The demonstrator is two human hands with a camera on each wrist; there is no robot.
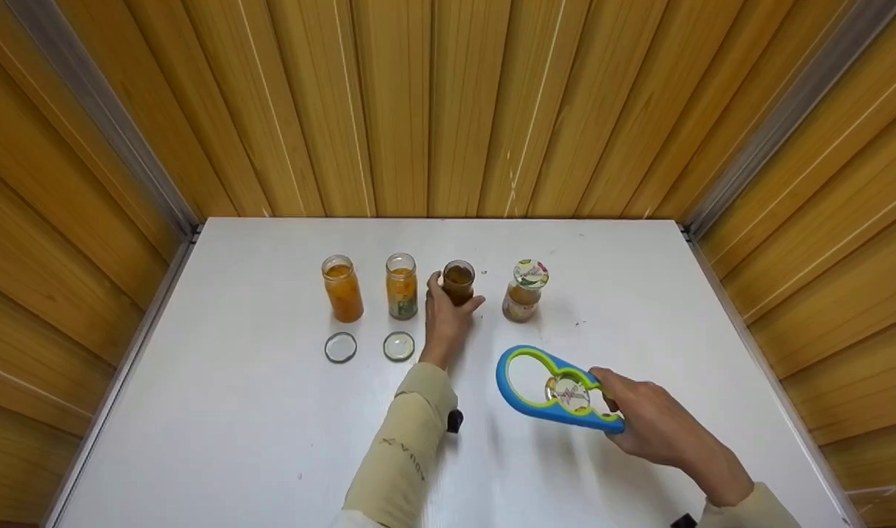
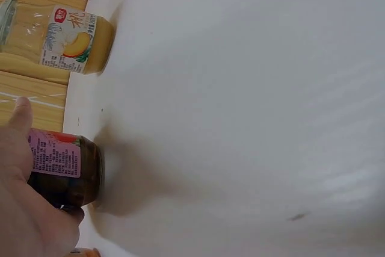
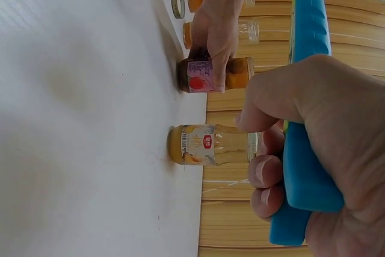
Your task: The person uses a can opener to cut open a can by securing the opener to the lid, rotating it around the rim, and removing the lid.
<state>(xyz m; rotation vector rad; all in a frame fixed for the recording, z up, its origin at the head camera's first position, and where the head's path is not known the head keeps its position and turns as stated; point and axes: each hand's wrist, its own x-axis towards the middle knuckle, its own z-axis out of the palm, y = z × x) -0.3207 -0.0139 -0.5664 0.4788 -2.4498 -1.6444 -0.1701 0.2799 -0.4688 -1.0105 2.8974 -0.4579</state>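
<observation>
My left hand (image 1: 448,317) grips a lidless glass jar (image 1: 459,275) of dark contents, thumb on its right side. The left wrist view shows a pink label (image 2: 55,154) on this jar, which stands upright on the table. Over the table's right part, my right hand (image 1: 650,414) holds a blue and green jar opener (image 1: 518,400) by its narrow end. A printed lid (image 1: 569,394) shows within the opener's middle opening. To the right of the dark jar stands a capped jar (image 1: 521,304) with pale yellow contents and a peach on its label (image 2: 69,39).
Two lidless jars with orange contents, a left one (image 1: 343,293) and a middle one (image 1: 402,290), stand left of my left hand. In front of them lie two loose lids, one left (image 1: 340,347) and one right (image 1: 399,346). Wood-patterned walls (image 1: 448,110) enclose the white table (image 1: 235,411).
</observation>
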